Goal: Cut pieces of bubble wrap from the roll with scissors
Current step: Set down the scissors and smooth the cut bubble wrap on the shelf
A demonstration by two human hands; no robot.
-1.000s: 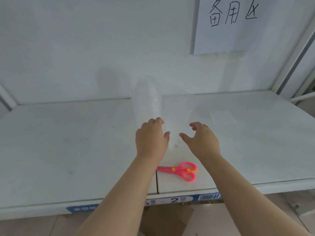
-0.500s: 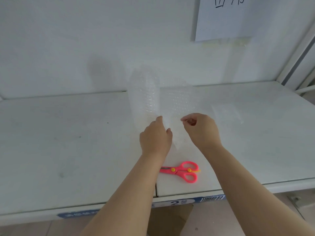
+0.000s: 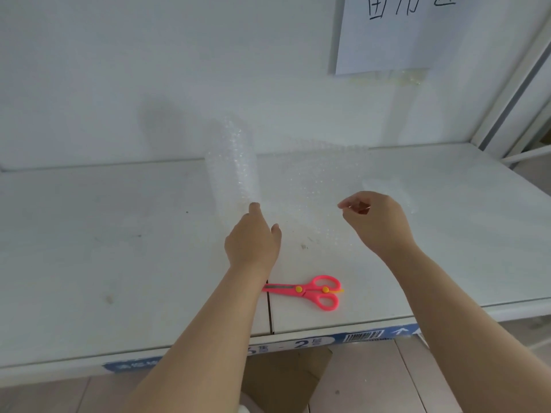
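1. Transparent bubble wrap roll (image 3: 231, 165) stands upright on the white tabletop (image 3: 104, 234), near the rear wall and slightly left of centre.
2. An unrolled clear bubble wrap sheet (image 3: 313, 186) extends from the roll to the right, standing on edge above the tabletop.
3. Left hand (image 3: 253, 242) rests against the lower near side of the roll. Its fingers (image 3: 255, 208) are curled together around the wrap, with the thumb at the right; the exact contact on the far side cannot be told.
4. Right hand (image 3: 375, 220) is raised at the free right end of the sheet. Its fingers (image 3: 350, 202) are pressed together in a pinch on the sheet's edge.
5. Both hands are well apart, with the sheet spanning the space between them.
6. Pink plastic scissors (image 3: 310, 291) with yellow pivot buttons lie flat on the tabletop near its front edge, blades closed and pointing left. The blade tips are hidden behind the left forearm. Neither hand touches the scissors.
7. A white paper sign (image 3: 396, 34) with black handwritten characters hangs on the wall at upper right.
8. A blue and white printed label strip (image 3: 313, 342) with a barcode runs along the front edge of the tabletop.
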